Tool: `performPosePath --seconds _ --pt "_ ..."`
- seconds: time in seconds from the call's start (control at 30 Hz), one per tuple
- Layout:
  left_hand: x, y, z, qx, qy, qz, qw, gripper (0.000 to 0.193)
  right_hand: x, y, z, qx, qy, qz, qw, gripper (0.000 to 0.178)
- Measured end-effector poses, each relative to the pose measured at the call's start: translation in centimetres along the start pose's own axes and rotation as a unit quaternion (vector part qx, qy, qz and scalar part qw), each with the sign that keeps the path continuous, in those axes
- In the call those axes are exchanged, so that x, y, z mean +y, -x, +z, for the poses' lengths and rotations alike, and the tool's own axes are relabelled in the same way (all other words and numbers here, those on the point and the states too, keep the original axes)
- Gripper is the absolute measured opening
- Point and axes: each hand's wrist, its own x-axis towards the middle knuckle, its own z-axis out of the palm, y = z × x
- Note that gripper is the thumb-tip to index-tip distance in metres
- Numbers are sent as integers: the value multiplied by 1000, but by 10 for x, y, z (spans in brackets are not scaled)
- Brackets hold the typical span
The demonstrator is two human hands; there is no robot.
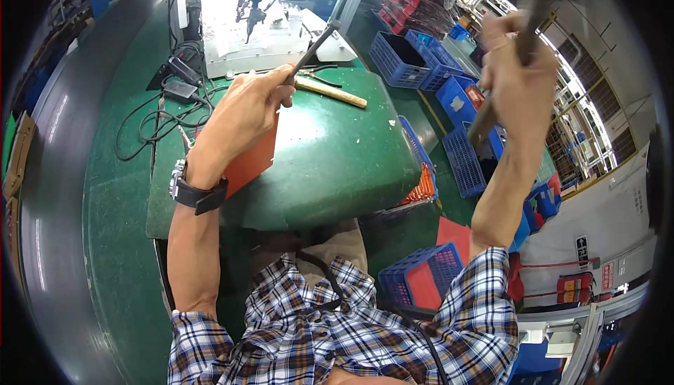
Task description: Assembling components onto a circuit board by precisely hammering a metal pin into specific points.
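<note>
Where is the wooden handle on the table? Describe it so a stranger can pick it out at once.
Find the green table in the middle. Near its far edge, right of the left hand, lies the wooden handle. Pale, thick and straight, it differs from the thin dark tool handles just beyond it.

slim dark rod (317,47) — slanted, knobbed end up, dark hammer (538,21) — raised at right, motion-blurred, head uppermost
</note>
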Motion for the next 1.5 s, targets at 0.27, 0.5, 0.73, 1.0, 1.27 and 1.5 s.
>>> performPosePath --seconds 0.27,0.5,0.73,1.0,1.27,1.5 --pt "-3 -1 0 9 -19 -6 1000 19 25 9 39 -245 30 -92 965 19" --pt "3 4 7 2 -25 -15 1000 11 9 7 23 19 169 -26 985 16" --pt "2 7 3 -2 -28 3 1000 6 28 14 49 -179 8 -111 977 22" --pt "11 10 2 -28 -52 -32 998 17 -14 27 122 -207 -294 -48 932 32" --pt "44 72 -22 49 -515 -13 856 25 -8 33 126 -170 -291 -68 939 25" --pt "36 83 -22 51 -366 -3 929 15 -26 36 127 -171 -312 -82 931 22"
